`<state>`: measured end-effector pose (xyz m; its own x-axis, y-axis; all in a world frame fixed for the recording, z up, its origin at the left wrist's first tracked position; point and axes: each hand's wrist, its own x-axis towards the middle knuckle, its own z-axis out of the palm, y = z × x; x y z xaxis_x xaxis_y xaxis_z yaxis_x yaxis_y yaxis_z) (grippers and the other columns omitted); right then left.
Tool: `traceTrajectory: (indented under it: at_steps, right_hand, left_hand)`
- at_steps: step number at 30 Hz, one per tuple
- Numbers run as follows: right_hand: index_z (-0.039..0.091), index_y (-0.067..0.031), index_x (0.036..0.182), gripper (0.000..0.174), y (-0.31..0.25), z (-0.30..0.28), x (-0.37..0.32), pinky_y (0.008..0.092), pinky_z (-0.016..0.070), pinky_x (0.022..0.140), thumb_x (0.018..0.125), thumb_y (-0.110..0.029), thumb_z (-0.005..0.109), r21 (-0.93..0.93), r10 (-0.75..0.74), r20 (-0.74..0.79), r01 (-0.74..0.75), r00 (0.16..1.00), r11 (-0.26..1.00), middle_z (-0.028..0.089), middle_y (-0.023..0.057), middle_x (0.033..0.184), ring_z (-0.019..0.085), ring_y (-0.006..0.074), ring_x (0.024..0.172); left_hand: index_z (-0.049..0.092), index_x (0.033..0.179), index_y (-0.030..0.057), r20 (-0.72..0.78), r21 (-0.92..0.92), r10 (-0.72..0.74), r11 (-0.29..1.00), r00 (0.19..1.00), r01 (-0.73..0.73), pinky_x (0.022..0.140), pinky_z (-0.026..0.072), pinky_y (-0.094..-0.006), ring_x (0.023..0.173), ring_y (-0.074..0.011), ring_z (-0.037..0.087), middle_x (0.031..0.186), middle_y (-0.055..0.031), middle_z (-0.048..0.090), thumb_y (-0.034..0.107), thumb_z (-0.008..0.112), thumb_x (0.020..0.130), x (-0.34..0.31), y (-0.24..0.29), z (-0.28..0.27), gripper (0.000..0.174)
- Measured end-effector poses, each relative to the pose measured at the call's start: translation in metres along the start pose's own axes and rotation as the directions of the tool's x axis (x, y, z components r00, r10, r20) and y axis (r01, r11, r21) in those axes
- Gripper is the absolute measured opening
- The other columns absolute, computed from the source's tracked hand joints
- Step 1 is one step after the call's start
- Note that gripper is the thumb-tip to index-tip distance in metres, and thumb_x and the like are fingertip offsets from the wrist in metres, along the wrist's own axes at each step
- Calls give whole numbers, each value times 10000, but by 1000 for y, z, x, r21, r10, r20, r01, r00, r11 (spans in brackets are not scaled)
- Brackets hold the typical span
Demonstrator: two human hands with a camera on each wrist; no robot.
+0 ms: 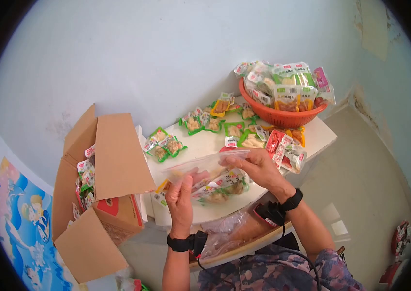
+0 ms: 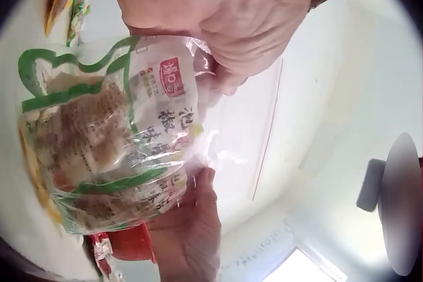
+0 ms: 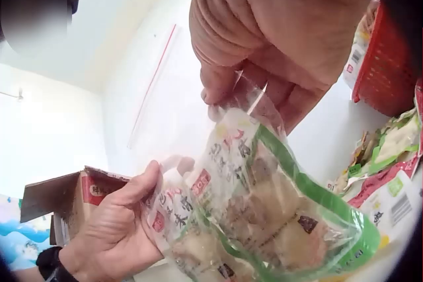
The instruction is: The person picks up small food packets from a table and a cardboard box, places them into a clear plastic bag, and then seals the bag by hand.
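Clear zip bag (image 1: 213, 169), thin, shiny, wrinkled, held up over the front edge of the white table (image 1: 319, 133); green-edged snack packs (image 3: 264, 196) inside, pale brown chunks showing through. Left hand (image 1: 181, 203): thumb and fingers pinching one side of bag. Right hand (image 1: 261, 169): thumb and fingers clamped on the other side. Wrist views show the bag's red zip line (image 3: 153, 83) and large dark print on the packs; in head view that print is too small to read. Head view alone shows the whole orange basket (image 1: 283, 116), heaped with packs, at the table's far right corner, and the whole cardboard box (image 1: 123, 150) at its left edge. Count: one held bag, two packs visible inside, one basket, one box; loose packs (image 1: 196, 123) overlap, exact number unclear.
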<state>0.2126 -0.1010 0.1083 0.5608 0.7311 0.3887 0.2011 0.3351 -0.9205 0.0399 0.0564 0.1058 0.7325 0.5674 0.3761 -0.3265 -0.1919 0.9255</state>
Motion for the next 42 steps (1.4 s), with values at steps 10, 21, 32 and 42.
traceTrajectory:
  at_steps: [10,21,32,42]
  right_hand:
    - [742,20,1150,270,-27,10,5,278,552,901,1006,-203,698,73,-29,-68,34,997,997,774,104,1050,714,133,994]
    - [758,-23,1108,210,-31,20,3,249,516,796,1021,-195,674,149,-101,-183,129,978,980,771,57,985,684,91,895]
    - [747,-30,1099,150,-24,16,11,271,522,899,1006,-124,676,272,-127,-235,191,964,943,748,38,1050,660,89,983]
    - [736,-33,1094,136,-30,25,-1,221,504,816,1004,-127,694,235,-169,-234,224,957,946,729,-4,1023,624,50,916]
  left_hand:
    - [635,1316,-59,-49,53,56,997,997,-53,947,569,-369,1048,-226,717,1102,-184,756,292,565,1071,3,12,-6,434]
    - [675,1237,-44,-74,-258,65,963,995,-82,1018,542,-378,1053,-241,728,1100,-180,751,254,545,1090,10,27,5,357]
    - [466,1485,-49,-101,671,562,648,821,-361,1124,425,-469,1354,-354,528,1425,-226,578,64,603,979,-52,74,31,536]
    - [680,1177,-19,436,834,502,87,747,-545,1167,336,-575,1420,-388,438,1338,-137,618,92,700,900,15,121,58,299]
